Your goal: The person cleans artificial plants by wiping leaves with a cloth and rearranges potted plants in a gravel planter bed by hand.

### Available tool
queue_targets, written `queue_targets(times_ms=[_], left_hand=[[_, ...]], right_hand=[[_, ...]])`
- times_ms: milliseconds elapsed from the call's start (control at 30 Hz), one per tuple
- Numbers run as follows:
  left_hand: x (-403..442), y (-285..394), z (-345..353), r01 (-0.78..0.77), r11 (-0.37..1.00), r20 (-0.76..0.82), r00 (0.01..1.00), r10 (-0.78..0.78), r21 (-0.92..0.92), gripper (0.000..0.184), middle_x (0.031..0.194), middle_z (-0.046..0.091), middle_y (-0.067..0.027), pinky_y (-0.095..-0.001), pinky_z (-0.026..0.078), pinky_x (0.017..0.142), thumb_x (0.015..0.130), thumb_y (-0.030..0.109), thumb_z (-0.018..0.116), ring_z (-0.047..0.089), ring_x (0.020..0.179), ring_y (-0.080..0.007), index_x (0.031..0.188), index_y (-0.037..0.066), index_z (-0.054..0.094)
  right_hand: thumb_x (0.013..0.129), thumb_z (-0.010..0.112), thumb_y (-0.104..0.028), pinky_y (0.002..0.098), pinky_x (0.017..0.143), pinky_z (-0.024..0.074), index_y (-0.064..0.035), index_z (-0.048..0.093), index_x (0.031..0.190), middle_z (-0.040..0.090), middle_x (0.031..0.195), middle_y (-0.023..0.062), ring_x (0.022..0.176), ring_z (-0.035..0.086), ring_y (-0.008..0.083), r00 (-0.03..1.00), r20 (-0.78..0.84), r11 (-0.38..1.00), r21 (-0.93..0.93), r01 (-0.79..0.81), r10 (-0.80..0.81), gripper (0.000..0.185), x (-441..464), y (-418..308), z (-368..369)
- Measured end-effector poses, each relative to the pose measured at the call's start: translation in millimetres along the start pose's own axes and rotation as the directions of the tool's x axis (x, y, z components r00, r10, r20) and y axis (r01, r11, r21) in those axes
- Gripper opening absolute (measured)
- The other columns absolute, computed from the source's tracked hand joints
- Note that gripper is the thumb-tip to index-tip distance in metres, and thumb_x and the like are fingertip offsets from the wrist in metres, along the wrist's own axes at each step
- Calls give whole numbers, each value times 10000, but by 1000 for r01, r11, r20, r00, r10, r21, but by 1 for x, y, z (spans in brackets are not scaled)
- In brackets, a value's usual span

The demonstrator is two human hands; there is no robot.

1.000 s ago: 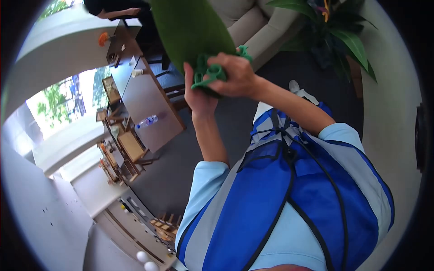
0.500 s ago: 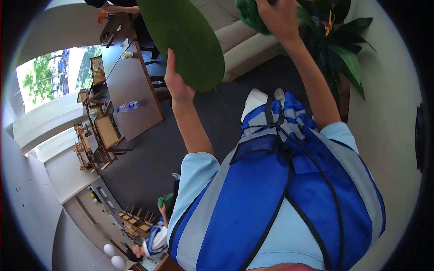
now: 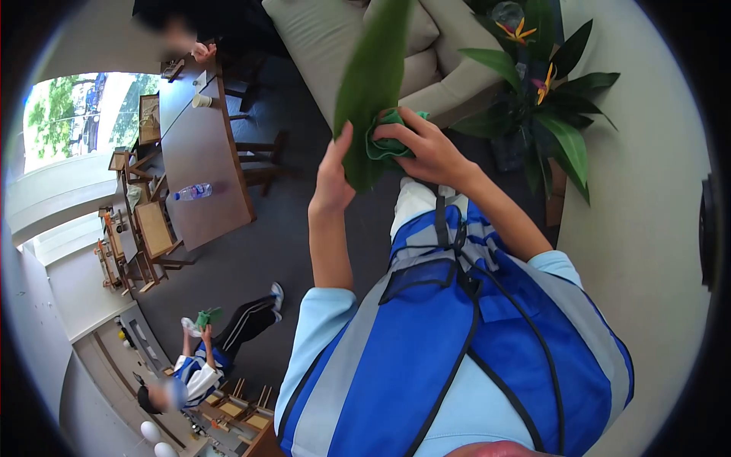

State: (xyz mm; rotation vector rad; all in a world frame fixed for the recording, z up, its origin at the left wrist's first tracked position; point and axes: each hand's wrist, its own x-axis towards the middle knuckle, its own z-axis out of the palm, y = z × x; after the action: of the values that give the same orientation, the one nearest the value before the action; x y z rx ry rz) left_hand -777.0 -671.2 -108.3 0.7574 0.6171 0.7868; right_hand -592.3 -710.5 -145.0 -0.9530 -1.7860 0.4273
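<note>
A large green leaf [image 3: 371, 76] stands up in front of me, its upper end running out of the top of the view. Near its lower part, my left hand [image 3: 333, 174] is closed on the left edge, thumb upward. My right hand [image 3: 430, 152] grips a crumpled green cloth [image 3: 392, 143] and holds it against the right side of the leaf. Part of the cloth is hidden under my fingers, and the leaf covers some of my left fingers.
A long table [image 3: 199, 145] with a plastic bottle [image 3: 193, 192] and a paper cup [image 3: 201, 100] is on the left. A beige sofa [image 3: 312, 46] and a potted plant [image 3: 563, 126] with orange flowers stand ahead. A co-worker [image 3: 199, 373] holding something green is at lower left.
My right hand has come down and left with the cloth, from above to against the leaf. The leaf has turned and looks narrower. The co-worker is more fully in view.
</note>
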Motion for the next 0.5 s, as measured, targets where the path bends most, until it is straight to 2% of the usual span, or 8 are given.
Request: queue_targets(times_ms=[67, 100, 167, 233, 333, 400, 467, 500], left_hand=[[-4, 0, -1, -1, 1000, 49, 999, 0, 17, 477, 1315, 602, -98, -330, 474, 1001, 1082, 318, 430, 599, 1186, -182, 1418, -18, 473], [-6, -2, -2, 58, 992, 21, 998, -61, 112, 453, 1288, 611, -86, -315, 473, 986, 1075, 289, 457, 598, 1163, -160, 1412, -12, 487], [-9, -2, -1, 93, 974, -5, 996, -94, 207, 431, 1261, 620, -74, -300, 473, 971, 1068, 260, 485, 596, 1141, -137, 1407, -6, 501], [-11, -3, 4, 115, 900, -14, 993, -120, 420, 390, 1207, 636, -52, -284, 463, 954, 1052, 186, 522, 577, 1099, -112, 1392, -4, 525], [-8, 3, 7, 57, 794, 32, 995, -96, 605, 334, 1130, 661, -35, -284, 481, 910, 1037, 168, 560, 604, 1020, -106, 1305, -30, 566], [-9, 10, 5, 50, 778, 55, 993, -108, 626, 338, 1142, 650, -30, -275, 466, 922, 1048, 187, 542, 576, 1027, -96, 1306, -32, 565], [-8, 13, -6, 48, 783, 64, 992, -112, 620, 340, 1179, 641, -33, -270, 453, 945, 1047, 173, 539, 563, 1066, -96, 1318, -33, 561], [-7, 13, -14, 30, 778, 80, 992, -102, 627, 340, 1179, 641, -33, -270, 453, 945, 1047, 173, 539, 563, 1066, -96, 1318, -33, 561]], right_hand=[[705, 709, 71, 425, 807, 516, -110, 595, 1138, 564, 1145, 125, 1003, 620, 361, 985, -170, 999, -23, -25, 21, 483, 5, 7, -3], [703, 689, 101, 421, 830, 506, -81, 577, 1120, 567, 1129, 141, 1014, 615, 368, 967, -249, 998, -16, -55, 49, 469, 14, 3, -10], [703, 680, 113, 415, 846, 501, -71, 571, 1112, 568, 1117, 152, 1023, 609, 373, 947, -313, 997, -17, -82, 72, 461, 28, 11, -22], [710, 656, 137, 387, 891, 487, -45, 553, 1092, 575, 1088, 165, 1043, 604, 368, 898, -414, 988, 30, -150, 149, 436, 37, 18, -31], [709, 654, 136, 363, 913, 475, -39, 552, 1089, 579, 1084, 152, 1054, 606, 336, 861, -499, 993, -15, -116, 93, 431, 48, 34, -50], [765, 678, 100, 348, 937, 457, -35, 552, 1088, 583, 1081, 132, 1054, 604, 287, 839, -539, 992, -36, -117, 79, 372, 58, 37, -74], [832, 702, 39, 354, 955, 446, -33, 557, 1081, 583, 1081, 121, 1056, 594, 258, 606, -778, 962, -10, -274, 165, 297, 70, 32, -95], [832, 702, 39, 354, 955, 446, -33, 557, 1081, 583, 1081, 121, 1056, 594, 258, 600, -787, 965, -19, -261, 147, 297, 70, 30, -100]])
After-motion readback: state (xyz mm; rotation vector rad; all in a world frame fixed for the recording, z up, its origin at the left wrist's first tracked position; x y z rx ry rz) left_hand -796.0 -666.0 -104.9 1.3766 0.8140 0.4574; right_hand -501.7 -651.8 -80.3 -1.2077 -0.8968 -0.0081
